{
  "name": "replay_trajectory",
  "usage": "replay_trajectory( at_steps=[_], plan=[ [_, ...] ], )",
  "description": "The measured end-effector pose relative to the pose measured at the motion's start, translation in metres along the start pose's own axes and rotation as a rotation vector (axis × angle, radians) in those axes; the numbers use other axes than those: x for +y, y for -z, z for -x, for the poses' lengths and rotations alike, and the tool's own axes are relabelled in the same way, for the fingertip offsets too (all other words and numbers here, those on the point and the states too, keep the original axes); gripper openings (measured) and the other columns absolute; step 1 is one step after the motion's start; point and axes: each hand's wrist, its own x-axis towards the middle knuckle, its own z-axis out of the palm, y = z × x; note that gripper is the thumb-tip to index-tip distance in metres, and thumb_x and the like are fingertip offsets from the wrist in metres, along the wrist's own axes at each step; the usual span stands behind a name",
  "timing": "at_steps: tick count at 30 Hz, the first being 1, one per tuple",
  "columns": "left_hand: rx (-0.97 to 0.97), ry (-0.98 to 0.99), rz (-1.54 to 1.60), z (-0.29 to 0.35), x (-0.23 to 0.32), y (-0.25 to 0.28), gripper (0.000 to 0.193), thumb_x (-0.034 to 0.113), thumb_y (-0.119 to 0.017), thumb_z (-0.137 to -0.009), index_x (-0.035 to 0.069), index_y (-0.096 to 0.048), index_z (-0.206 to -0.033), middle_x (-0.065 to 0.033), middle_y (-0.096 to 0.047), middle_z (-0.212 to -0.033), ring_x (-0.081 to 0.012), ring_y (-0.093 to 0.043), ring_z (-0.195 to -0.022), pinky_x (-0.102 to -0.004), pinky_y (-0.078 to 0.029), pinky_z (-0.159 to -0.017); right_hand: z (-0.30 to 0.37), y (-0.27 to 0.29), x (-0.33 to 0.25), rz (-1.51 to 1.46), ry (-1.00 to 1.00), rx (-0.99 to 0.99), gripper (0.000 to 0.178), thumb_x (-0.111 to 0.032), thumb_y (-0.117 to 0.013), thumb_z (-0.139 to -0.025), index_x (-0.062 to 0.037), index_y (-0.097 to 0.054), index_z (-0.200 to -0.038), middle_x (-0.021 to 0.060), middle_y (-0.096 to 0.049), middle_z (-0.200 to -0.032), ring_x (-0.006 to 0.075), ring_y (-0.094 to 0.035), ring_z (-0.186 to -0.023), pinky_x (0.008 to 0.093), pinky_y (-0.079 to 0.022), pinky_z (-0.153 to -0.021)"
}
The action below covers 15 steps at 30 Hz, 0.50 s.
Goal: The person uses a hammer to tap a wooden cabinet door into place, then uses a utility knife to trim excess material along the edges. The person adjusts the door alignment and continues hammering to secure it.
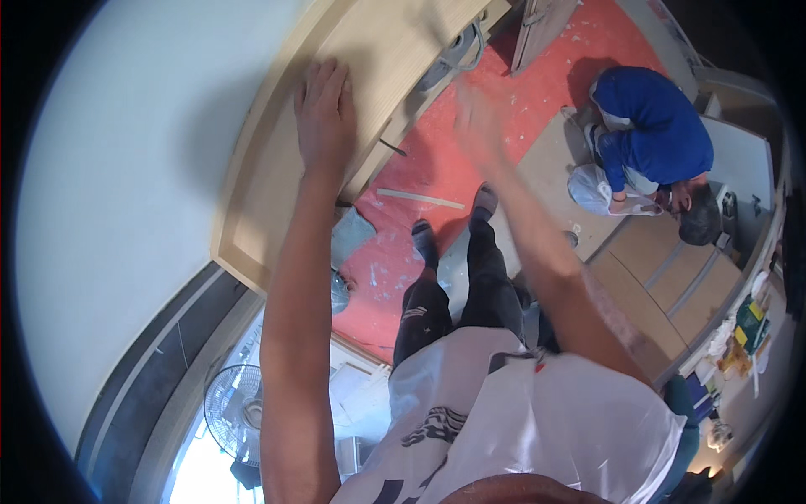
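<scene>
My left hand (pixel 326 118) lies flat on a long, pale wooden panel (pixel 386 50) with a raised rim along the white wall. Its fingers are stretched out, and nothing shows in them. My right hand (pixel 480 122) is off to the right of the panel, over the red floor covering (pixel 437 160). Motion smears its fingers, so I cannot make out whether they hold anything. Close by it, a grey looped object (pixel 460 50), perhaps a cable or strap, sits at the panel's right edge.
A person in a blue top (pixel 655 118) crouches at the right, hands by a white bag (pixel 594 186). A pale strip (pixel 420 199) lies on the floor near my feet. A fan (pixel 239 412) stands at the lower left. Wooden boards (pixel 655 260) lie at the right.
</scene>
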Motion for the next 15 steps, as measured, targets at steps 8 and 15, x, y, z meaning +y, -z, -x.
replay_trajectory(
  at_steps=[8, 15],
  plan=[
    [-0.024, 0.023, 0.024, -0.008, 0.020, -0.004, 0.030, 0.020, -0.050, -0.101, 0.006, -0.065, -0.124, -0.0104, -0.058, -0.139, -0.0323, -0.046, -0.136, -0.0493, -0.029, -0.115, -0.067, -0.014, 0.033, 0.138, -0.116, 0.039, 0.022, -0.011, -0.046, -0.094, -0.0033, -0.056, -0.113, 0.0165, -0.059, -0.090, 0.0335, -0.063, -0.081, 0.0490, -0.053, -0.064],
    [-0.045, 0.049, -0.057, -0.003, 0.009, 0.011, 0.031, 0.019, -0.049, -0.102, 0.007, -0.065, -0.126, -0.0116, -0.057, -0.140, -0.0313, -0.046, -0.137, -0.0485, -0.028, -0.116, 0.041, 0.006, -0.022, -0.301, -0.110, -0.230, 0.025, -0.018, -0.044, -0.101, -0.0035, -0.060, -0.113, 0.0186, -0.064, -0.094, 0.0366, -0.066, -0.084, 0.0500, -0.055, -0.073]
  ],
)
